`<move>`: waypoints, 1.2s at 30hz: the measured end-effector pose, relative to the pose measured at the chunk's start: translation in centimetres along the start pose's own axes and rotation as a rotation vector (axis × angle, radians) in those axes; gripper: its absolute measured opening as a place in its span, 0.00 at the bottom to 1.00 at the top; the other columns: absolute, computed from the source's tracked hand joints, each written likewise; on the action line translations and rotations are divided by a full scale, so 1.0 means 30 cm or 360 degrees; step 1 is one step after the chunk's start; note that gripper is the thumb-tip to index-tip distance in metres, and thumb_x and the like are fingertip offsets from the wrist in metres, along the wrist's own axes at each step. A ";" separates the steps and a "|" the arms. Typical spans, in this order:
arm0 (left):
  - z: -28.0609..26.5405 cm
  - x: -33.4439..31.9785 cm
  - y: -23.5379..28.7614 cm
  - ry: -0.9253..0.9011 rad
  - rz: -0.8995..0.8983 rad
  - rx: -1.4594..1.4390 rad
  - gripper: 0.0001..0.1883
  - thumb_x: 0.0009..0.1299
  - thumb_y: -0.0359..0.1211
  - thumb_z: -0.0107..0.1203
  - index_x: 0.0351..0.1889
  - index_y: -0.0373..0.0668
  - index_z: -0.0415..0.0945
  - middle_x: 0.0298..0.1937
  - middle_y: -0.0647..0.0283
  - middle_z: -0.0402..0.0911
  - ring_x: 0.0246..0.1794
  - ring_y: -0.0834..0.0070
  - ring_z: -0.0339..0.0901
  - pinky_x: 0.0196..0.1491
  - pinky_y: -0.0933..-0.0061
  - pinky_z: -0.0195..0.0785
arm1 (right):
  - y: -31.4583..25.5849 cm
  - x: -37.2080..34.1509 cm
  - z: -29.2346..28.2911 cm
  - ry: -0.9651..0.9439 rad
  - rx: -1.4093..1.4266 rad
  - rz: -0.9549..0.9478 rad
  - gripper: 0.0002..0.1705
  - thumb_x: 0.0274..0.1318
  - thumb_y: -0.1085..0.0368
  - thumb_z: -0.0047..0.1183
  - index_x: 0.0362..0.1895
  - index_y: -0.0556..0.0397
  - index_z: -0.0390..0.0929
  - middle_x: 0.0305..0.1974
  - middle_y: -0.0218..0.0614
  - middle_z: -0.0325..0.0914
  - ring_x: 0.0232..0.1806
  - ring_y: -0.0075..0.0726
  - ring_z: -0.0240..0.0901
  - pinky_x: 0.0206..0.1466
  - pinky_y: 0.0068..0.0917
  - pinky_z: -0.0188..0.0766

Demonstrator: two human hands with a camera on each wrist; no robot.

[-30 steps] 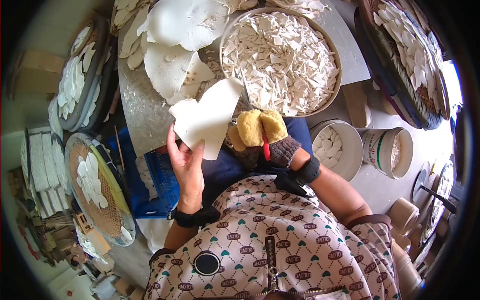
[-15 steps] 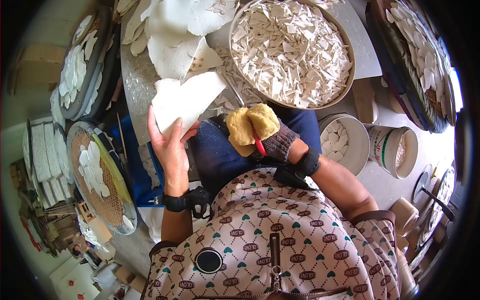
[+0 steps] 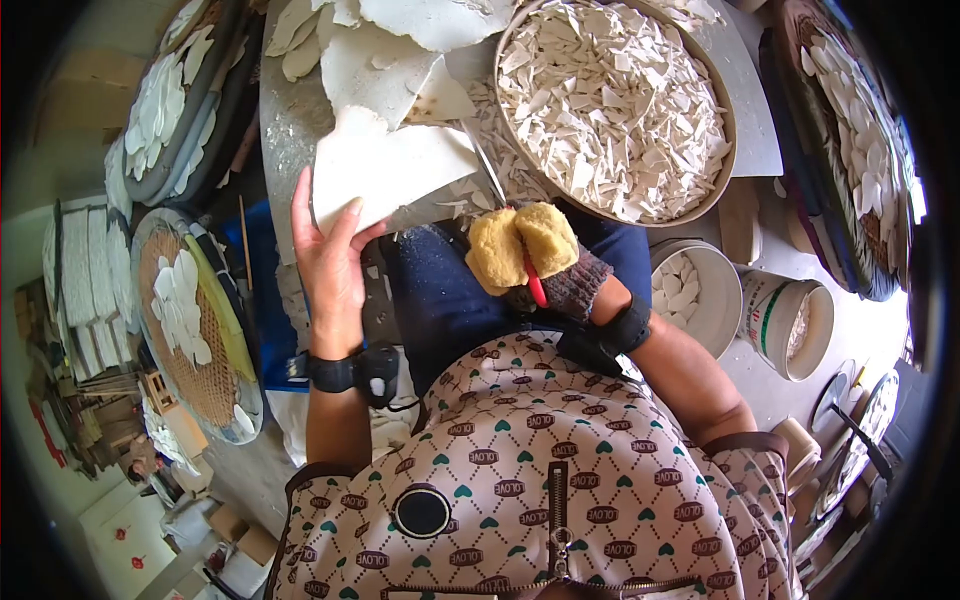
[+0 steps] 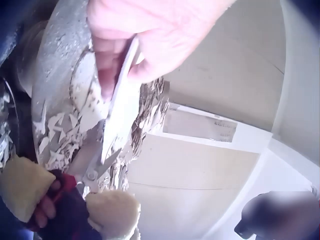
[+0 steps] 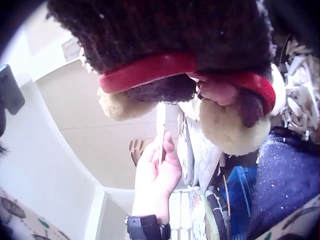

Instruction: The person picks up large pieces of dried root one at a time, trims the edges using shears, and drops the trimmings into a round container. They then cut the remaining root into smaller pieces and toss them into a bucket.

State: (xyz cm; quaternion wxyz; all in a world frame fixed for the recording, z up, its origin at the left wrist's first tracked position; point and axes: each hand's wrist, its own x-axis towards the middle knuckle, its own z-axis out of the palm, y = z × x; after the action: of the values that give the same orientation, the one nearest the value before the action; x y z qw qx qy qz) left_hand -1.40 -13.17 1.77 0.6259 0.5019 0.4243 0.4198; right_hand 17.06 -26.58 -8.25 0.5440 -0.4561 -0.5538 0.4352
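Note:
My bare left hand (image 3: 335, 262) pinches a flat, stiff white sheet (image 3: 385, 172) by its near edge, thumb on top and fingers beneath. In the left wrist view the sheet (image 4: 120, 110) is seen almost edge-on, its lower end right at the scissors' pivot (image 4: 91, 174). My right hand (image 3: 575, 285), in a dark knitted glove, grips scissors by their red handles (image 3: 536, 285). Yellow sponge pads (image 3: 545, 238) are wrapped about the handles and hide much of the fingers. The metal blade (image 3: 485, 165) points away from me, close to the sheet's right tip.
A large round tray (image 3: 735, 120) heaped with white scraps stands on the metal table (image 3: 290, 130), beside bigger white sheets (image 3: 375, 70). White pails (image 3: 730, 310) stand on the floor at the right. Woven racks (image 3: 215, 370) with white pieces lean at both sides.
The left hand has drawn the white sheet leftward from the blades and turned it, so its pointed end now faces right toward them. The right hand keeps its grip on the scissors.

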 end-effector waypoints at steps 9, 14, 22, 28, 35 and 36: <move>0.151 0.014 -0.083 0.0291 -0.0157 -0.0533 0.15 0.65 0.30 0.54 0.49 0.36 0.69 0.46 0.59 0.75 0.45 0.73 0.75 0.45 0.72 0.73 | -0.094 0.017 0.037 -0.0056 0.0287 0.0185 0.14 0.56 0.60 0.46 0.45 0.52 0.71 0.42 0.38 0.76 0.44 0.41 0.72 0.47 0.29 0.68; 0.129 0.079 -0.100 0.0106 -0.0194 -0.0393 0.15 0.64 0.29 0.53 0.48 0.34 0.70 0.43 0.57 0.77 0.38 0.72 0.78 0.37 0.74 0.75 | -0.094 0.001 0.007 -0.0147 0.0275 0.0196 0.18 0.54 0.68 0.52 0.50 0.54 0.69 0.47 0.35 0.74 0.48 0.27 0.71 0.55 0.24 0.66; 0.136 0.102 -0.098 -0.0030 -0.0230 -0.0270 0.16 0.63 0.28 0.54 0.48 0.33 0.70 0.41 0.56 0.78 0.36 0.71 0.79 0.36 0.74 0.76 | -0.084 0.009 -0.004 -0.0052 0.0065 0.0076 0.16 0.48 0.62 0.54 0.43 0.52 0.72 0.39 0.37 0.76 0.41 0.41 0.73 0.46 0.30 0.69; 0.119 0.116 -0.091 -0.0112 -0.0256 -0.0212 0.16 0.63 0.28 0.54 0.47 0.30 0.70 0.41 0.54 0.78 0.35 0.70 0.80 0.35 0.74 0.77 | -0.089 0.003 0.009 -0.0020 0.0374 0.0167 0.16 0.46 0.62 0.55 0.41 0.53 0.72 0.38 0.38 0.76 0.41 0.43 0.73 0.44 0.31 0.69; 0.113 0.116 -0.084 -0.0212 -0.0339 -0.0145 0.16 0.63 0.28 0.53 0.48 0.28 0.69 0.41 0.53 0.78 0.36 0.69 0.80 0.36 0.73 0.78 | -0.043 0.012 0.017 -0.0023 0.0037 0.0005 0.17 0.45 0.62 0.54 0.41 0.53 0.72 0.38 0.38 0.76 0.39 0.44 0.72 0.42 0.33 0.69; 0.112 0.111 -0.083 -0.0217 -0.0346 -0.0136 0.16 0.64 0.28 0.52 0.48 0.28 0.69 0.41 0.53 0.78 0.36 0.69 0.80 0.36 0.73 0.78 | -0.034 0.007 0.025 0.0015 0.0155 0.0047 0.17 0.45 0.63 0.54 0.41 0.53 0.71 0.38 0.38 0.75 0.39 0.44 0.72 0.42 0.33 0.69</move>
State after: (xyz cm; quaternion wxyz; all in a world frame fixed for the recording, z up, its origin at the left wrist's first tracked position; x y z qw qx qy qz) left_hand 3.00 -11.29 -0.60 0.7159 0.4532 0.4144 0.3323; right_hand 16.28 -26.57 -7.23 0.5617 -0.4393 -0.5224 0.4675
